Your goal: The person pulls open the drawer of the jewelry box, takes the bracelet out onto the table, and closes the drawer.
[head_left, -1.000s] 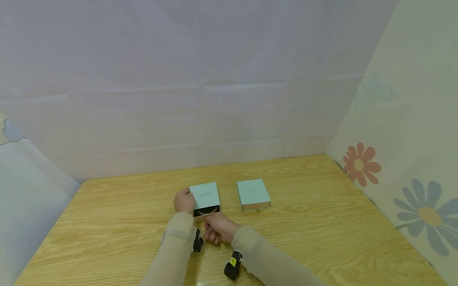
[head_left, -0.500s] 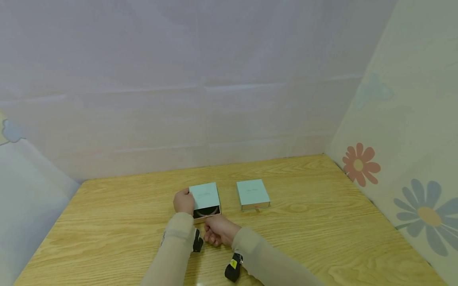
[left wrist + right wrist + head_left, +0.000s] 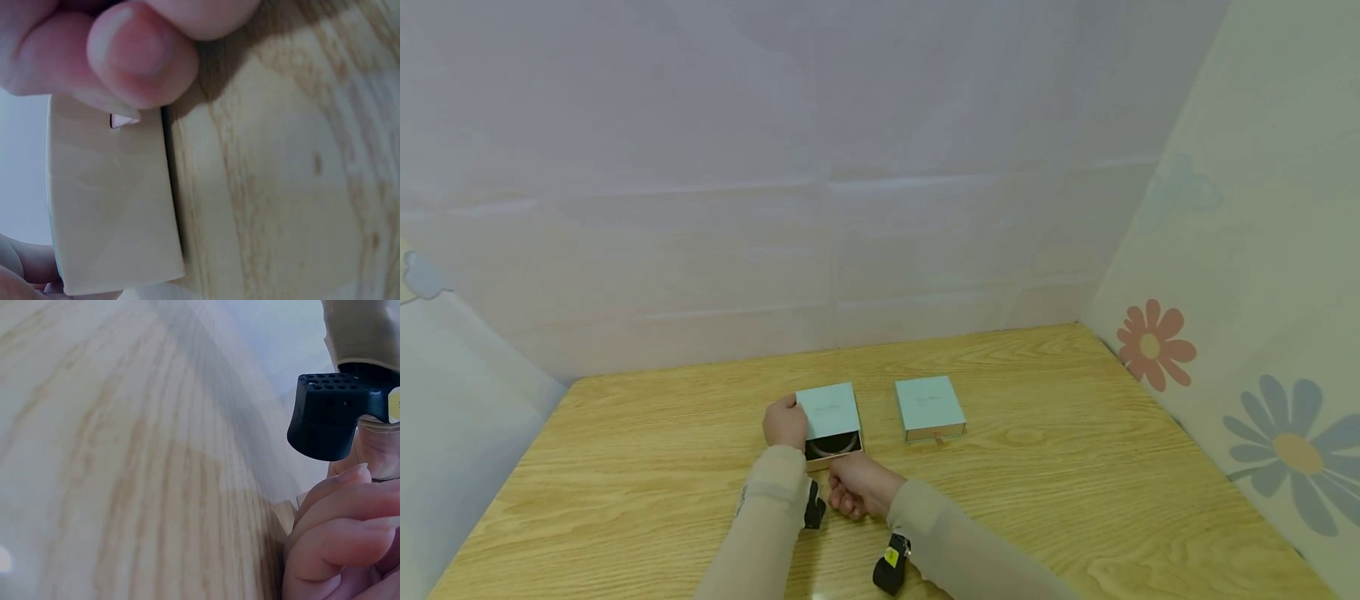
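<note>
A pale blue drawer-style gift box [image 3: 829, 408] lies on the table, its tray [image 3: 832, 458] partly slid out toward me. Inside the tray's dark lining shows a curved, ring-like band [image 3: 847, 448]. My left hand [image 3: 786, 423] grips the box's outer sleeve along its left side. At the tray's front, my right hand [image 3: 861, 486] has its fingers curled in. The left wrist view shows its fingertips pinching a small pink ribbon tab [image 3: 125, 120] on the cream drawer front [image 3: 112, 206]. Curled right fingers [image 3: 340, 540] also appear in the right wrist view.
A second pale blue box [image 3: 930, 404], closed, lies to the right with a ribbon tab at its front. The wood-grain table [image 3: 1045, 467] meets cloth backdrops behind and at both sides. Black wrist cameras [image 3: 891, 562] hang below the cuffs.
My right hand has drawn slightly toward me, and the tray has slid a little farther out of its sleeve. The left hand holds its place on the box.
</note>
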`<action>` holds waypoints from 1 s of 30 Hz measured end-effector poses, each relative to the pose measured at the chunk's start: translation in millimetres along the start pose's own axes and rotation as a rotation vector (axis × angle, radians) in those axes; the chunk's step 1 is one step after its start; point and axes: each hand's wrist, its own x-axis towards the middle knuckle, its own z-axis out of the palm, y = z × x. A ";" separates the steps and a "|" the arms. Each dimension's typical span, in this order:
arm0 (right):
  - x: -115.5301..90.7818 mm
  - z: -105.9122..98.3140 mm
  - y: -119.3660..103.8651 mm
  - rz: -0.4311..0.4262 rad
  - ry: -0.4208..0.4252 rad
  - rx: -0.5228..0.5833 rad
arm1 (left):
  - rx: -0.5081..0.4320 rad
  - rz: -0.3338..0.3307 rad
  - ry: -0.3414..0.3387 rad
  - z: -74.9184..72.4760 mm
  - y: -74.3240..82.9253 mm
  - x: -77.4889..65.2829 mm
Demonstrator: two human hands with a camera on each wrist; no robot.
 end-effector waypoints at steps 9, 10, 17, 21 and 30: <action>-2.2 -1.2 0.8 -0.016 -0.030 -0.010 | 0.015 0.016 -0.001 -0.2 0.4 -1.0; -2.4 -1.3 0.6 -0.013 -0.033 -0.008 | 0.016 0.016 -0.001 -0.2 0.5 -1.0; -3.1 -1.8 -0.2 0.011 -0.040 -0.006 | 0.006 0.017 -0.006 -0.3 0.9 -2.1; -3.5 -0.9 0.3 0.012 -0.032 -0.027 | 0.011 0.018 -0.001 -0.6 0.7 -1.8; -5.2 -0.1 1.2 0.007 -0.027 -0.050 | 0.005 0.016 0.002 -0.9 0.5 -3.4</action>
